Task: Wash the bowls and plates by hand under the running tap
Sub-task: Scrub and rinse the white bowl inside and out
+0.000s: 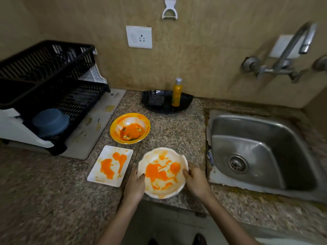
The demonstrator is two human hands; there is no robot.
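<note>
Both hands grip one soiled white bowl (162, 173) at the surface's (53, 191) front edge: left hand (134, 185) on its left rim, right hand (195, 179) on its right rim. A stained rectangular plate (110, 166) and yellow bowl (130, 128) lie just beside it; the sink (261, 152) sits right.

Left hand (135, 187) and right hand (196, 182), both bare, on bare forearms (228, 220); two blurred feet (199, 239) below.
</note>
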